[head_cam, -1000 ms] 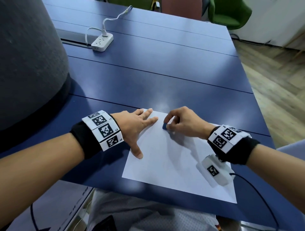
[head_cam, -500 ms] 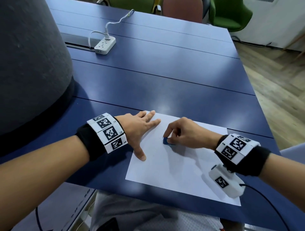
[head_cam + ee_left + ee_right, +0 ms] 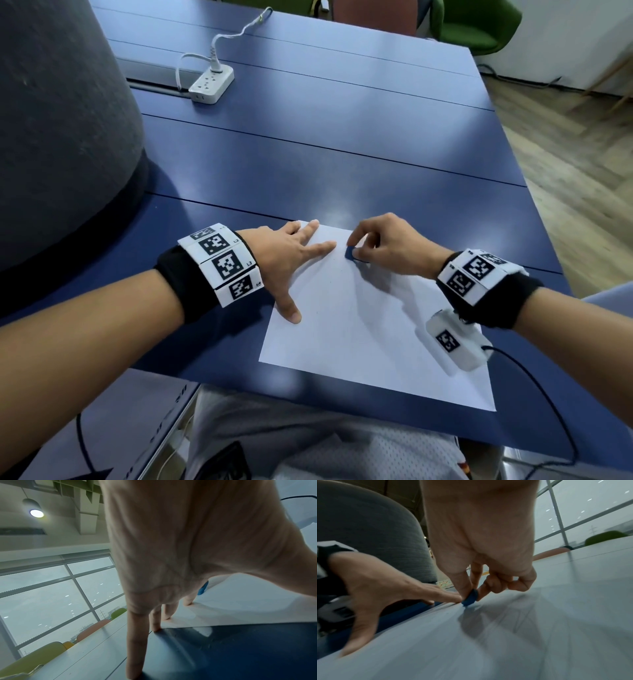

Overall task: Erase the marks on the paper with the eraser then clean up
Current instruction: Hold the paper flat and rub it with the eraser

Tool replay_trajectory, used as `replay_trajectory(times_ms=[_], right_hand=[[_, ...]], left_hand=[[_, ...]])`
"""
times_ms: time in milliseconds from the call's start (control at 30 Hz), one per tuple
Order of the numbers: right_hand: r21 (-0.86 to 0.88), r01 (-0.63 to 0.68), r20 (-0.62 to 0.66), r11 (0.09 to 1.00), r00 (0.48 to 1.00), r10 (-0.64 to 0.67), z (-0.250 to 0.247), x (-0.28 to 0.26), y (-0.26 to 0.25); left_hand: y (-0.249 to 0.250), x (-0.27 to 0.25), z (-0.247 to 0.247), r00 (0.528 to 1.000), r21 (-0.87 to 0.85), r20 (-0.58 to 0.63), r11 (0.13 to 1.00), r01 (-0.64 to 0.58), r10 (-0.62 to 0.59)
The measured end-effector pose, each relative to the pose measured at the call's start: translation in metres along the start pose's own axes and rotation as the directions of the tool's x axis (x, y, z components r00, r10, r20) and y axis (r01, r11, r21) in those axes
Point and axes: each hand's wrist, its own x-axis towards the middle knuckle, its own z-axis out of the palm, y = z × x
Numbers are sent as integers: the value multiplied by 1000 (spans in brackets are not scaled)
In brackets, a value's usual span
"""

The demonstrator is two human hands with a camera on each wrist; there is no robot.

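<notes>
A white sheet of paper lies near the front edge of the blue table. My right hand pinches a small blue eraser between thumb and forefinger and presses it onto the paper's far left part. The right wrist view shows the eraser touching the sheet. My left hand lies flat with fingers spread on the paper's far left corner and edge, its fingertips close to the eraser. In the left wrist view the eraser peeks out beyond my left hand's fingers. No marks show clearly on the sheet.
A white power strip with its cable lies at the table's far left. A large grey rounded object stands along the left side. Green and red chairs are behind the table. A black cable trails from my right wrist.
My right hand slid the eraser toward me and then back away across the paper's far left part. The left hand stayed pressed on the sheet.
</notes>
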Motion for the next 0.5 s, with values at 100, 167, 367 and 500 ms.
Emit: replay_trajectory(times_ms=[100, 167, 367, 500], right_hand=[[9, 72, 98, 997, 993, -73, 13, -24, -4], [-44, 108, 205, 993, 974, -96, 18, -36, -8], [14, 35, 42, 999, 998, -35, 12, -23, -2], [-39, 118, 227, 992, 968, -106, 27, -48, -8]], left_hand=[[0, 0, 0, 1000, 5, 0, 1000, 4, -4], [0, 0, 0, 1000, 13, -1, 1000, 3, -3], [1, -1, -1, 1000, 10, 4, 1000, 5, -5], [2, -2, -1, 1000, 20, 1, 1000, 9, -9]])
